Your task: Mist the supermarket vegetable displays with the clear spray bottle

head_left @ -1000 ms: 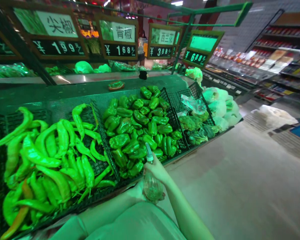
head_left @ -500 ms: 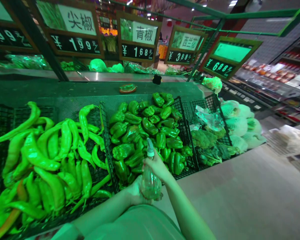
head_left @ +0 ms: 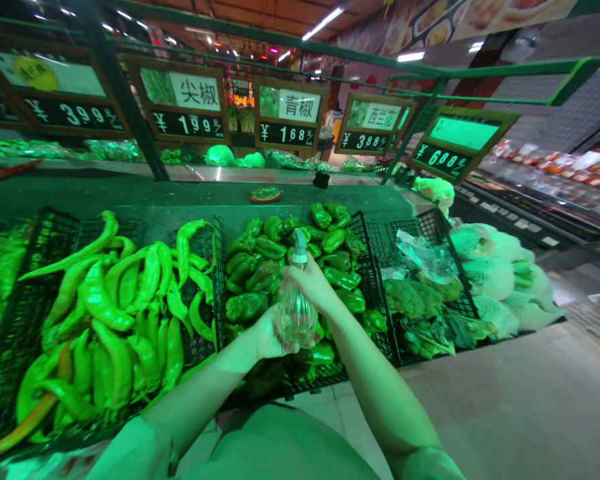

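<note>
A clear spray bottle point(head_left: 297, 319) with a grey spray head stands upright between my two hands, above the crate of green bell peppers point(head_left: 247, 307). My right hand point(head_left: 307, 279) is closed round the bottle's neck, just under the spray head. Cupped under and against the bottle's base is my left hand point(head_left: 270, 335), its fingers partly hidden beneath the bottle. Liquid seems to sit inside, though the level is hard to make out. Long green chili peppers point(head_left: 125, 300) fill the crate to the left of my hands.
Right of the bell peppers, a black crate holds broccoli point(head_left: 413, 297) and a plastic bag point(head_left: 427, 253). Net-wrapped pale vegetables point(head_left: 490, 267) lie beyond it. Price signs point(head_left: 289, 117) hang from a green metal frame over the back ledge. A small dish point(head_left: 265, 194) rests on the ledge.
My hands have lifted the spray bottle upward and away from my body, over the bell peppers. The head view has shifted, showing more of the left crates and the ceiling.
</note>
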The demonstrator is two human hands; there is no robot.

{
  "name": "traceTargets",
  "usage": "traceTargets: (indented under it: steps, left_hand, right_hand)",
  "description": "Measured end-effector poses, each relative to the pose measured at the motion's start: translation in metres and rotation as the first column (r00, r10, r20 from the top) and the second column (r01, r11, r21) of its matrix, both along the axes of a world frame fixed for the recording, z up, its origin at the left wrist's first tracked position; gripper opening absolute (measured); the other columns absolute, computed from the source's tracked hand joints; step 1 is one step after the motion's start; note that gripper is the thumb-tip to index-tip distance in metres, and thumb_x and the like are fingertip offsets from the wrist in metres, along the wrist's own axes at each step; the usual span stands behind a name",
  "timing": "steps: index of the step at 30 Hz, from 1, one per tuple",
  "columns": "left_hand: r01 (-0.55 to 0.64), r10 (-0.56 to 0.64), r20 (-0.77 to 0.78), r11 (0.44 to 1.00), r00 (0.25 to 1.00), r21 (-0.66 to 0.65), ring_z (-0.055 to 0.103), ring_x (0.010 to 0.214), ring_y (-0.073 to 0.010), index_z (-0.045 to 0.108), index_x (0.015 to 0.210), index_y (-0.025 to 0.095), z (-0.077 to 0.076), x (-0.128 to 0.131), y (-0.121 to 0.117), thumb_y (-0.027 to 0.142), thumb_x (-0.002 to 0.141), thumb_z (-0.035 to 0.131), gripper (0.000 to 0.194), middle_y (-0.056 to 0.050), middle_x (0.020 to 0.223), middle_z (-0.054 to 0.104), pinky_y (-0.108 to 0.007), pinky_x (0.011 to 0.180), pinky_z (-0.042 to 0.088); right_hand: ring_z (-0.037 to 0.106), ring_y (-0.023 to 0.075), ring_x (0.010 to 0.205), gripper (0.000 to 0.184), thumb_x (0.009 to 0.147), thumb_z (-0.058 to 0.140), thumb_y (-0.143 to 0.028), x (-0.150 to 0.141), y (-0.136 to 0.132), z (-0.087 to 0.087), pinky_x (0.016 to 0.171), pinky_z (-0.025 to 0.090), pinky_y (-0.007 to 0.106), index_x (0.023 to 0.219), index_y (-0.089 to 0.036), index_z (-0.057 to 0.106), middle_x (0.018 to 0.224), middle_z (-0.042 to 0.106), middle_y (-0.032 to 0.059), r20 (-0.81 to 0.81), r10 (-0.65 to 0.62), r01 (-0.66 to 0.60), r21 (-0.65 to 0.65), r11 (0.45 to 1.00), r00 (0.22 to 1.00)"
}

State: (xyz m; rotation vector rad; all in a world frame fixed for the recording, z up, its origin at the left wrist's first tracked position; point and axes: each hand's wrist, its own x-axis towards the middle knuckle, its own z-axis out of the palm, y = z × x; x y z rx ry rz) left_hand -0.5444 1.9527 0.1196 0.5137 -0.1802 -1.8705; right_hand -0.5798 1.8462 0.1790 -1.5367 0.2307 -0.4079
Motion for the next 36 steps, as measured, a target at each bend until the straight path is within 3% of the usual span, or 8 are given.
traceTargets:
  steps: [6, 9, 15, 22, 28, 36]
  left_hand:
    - [-0.077, 0.077, 0.148, 0.997, 0.986, -0.007, 0.053, 0.061, -0.0196, 0.047, 0.095, 0.012, 0.024, -0.021, -0.02, 0.043, 0.071, 0.026, 0.044, -0.009, 0.073, 0.059, -0.015, 0.037, 0.026]
    - [-0.083, 0.073, 0.201, 0.996, 0.977, 0.043, 0.053, 0.06, -0.0193, 0.047, 0.095, 0.012, 0.024, -0.032, -0.029, 0.046, 0.069, 0.028, 0.047, -0.011, 0.075, 0.059, -0.015, 0.037, 0.026]
    - [0.001, -0.014, 0.158, 0.997, 0.987, 0.081, 0.053, 0.062, -0.0183, 0.045, 0.098, 0.009, 0.016, -0.054, -0.04, 0.044, 0.069, 0.028, 0.048, -0.014, 0.084, 0.057, -0.015, 0.038, 0.028]
    - [0.054, -0.059, 0.035, 0.99, 0.998, 0.128, 0.054, 0.066, -0.0201, 0.044, 0.099, 0.008, -0.007, -0.077, -0.04, 0.045, 0.067, 0.029, 0.051, -0.015, 0.085, 0.056, -0.017, 0.04, 0.032]
    - [0.148, -0.14, -0.091, 0.984, 0.986, 0.099, 0.053, 0.072, -0.0226, 0.046, 0.096, 0.008, -0.034, -0.089, -0.04, 0.042, 0.069, 0.027, 0.047, -0.015, 0.085, 0.055, -0.019, 0.043, 0.034]
    - [0.051, -0.045, -0.123, 0.998, 0.991, 0.042, 0.053, 0.072, -0.0219, 0.046, 0.097, 0.01, -0.057, -0.12, -0.029, 0.049, 0.067, 0.027, 0.053, -0.012, 0.084, 0.056, -0.019, 0.045, 0.036]
  right_hand:
    - [0.051, 0.0118, 0.044, 0.035, 0.066, 0.042, -0.027, -0.018, -0.021, 0.016, 0.042, 0.04, 0.023, 0.095, -0.02, 0.023, 0.053, 0.048, -0.005, -0.01, -0.02, 0.02, 0.005, 1.0, 1.0]
    - [0.05, 0.0116, 0.043, 0.031, 0.066, 0.042, -0.029, -0.029, -0.03, 0.014, 0.041, 0.04, 0.023, 0.091, -0.019, 0.026, 0.051, 0.048, -0.0049, -0.03, -0.053, 0.052, -0.007, 0.999, 0.998]
    - [0.05, 0.0115, 0.045, 0.026, 0.066, 0.043, -0.026, -0.055, -0.038, 0.007, 0.044, 0.04, 0.024, 0.088, -0.019, 0.029, 0.05, 0.047, -0.0052, -0.017, -0.055, 0.056, 0.047, 0.997, 0.998]
    - [0.051, 0.013, 0.046, 0.026, 0.066, 0.042, -0.024, -0.086, -0.035, 0.005, 0.043, 0.04, 0.025, 0.089, -0.019, 0.03, 0.054, 0.049, -0.0027, -0.1, -0.061, 0.071, 0.095, 0.993, 0.993]
    - [0.05, 0.0135, 0.046, 0.021, 0.066, 0.043, -0.024, -0.101, -0.033, -0.012, 0.045, 0.04, 0.026, 0.084, -0.021, 0.033, 0.053, 0.05, -0.0025, -0.158, -0.063, 0.082, 0.114, 0.99, 0.985]
    - [0.05, 0.0138, 0.043, 0.03, 0.064, 0.044, -0.02, -0.12, -0.029, -0.038, 0.041, 0.039, 0.026, 0.091, -0.023, 0.032, 0.051, 0.05, -0.0037, -0.184, -0.095, 0.131, 0.195, 0.972, 0.978]
